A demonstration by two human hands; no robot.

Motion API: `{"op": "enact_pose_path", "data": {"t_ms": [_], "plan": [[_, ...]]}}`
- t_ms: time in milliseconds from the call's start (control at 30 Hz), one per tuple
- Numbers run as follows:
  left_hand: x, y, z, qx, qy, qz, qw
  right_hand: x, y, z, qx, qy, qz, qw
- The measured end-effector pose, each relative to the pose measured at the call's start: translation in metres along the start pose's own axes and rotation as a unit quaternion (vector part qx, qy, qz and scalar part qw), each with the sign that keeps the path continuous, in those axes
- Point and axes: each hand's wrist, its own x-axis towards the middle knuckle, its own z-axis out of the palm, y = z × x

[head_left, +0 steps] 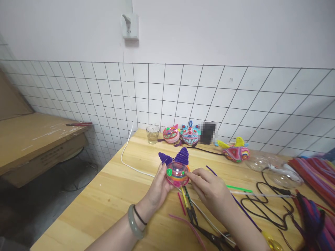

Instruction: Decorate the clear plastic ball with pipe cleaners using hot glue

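Observation:
My left hand cups a clear plastic ball figure with pink and yellow coils inside, two purple pipe-cleaner ears and green spiral eyes. It is held just above the wooden table. My right hand touches the figure's right side with the fingertips, near one green eye. A grey bangle and a black band sit on my left wrist.
Three finished colourful figures and a small glass stand by the tiled wall. Loose pipe cleaners, scissors, black cable, clear half-shells and a pipe-cleaner pile lie right. A white cord crosses the table. Cardboard box with pliers stands left.

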Motion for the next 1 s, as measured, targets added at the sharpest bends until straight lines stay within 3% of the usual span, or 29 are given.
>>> {"op": "enact_pose_path", "data": {"t_ms": [667,1000], "plan": [[-0.0018,0.0013,0.0021,0.001,-0.009,0.003,1.0,-0.0014,0.0009,0.0006,0.005,-0.001,-0.003,1.0],[-0.0043,0.0023,0.0051,0.048,-0.015,0.029,0.998,-0.0047,0.006,0.0059,0.003,-0.002,-0.013,1.0]]}}
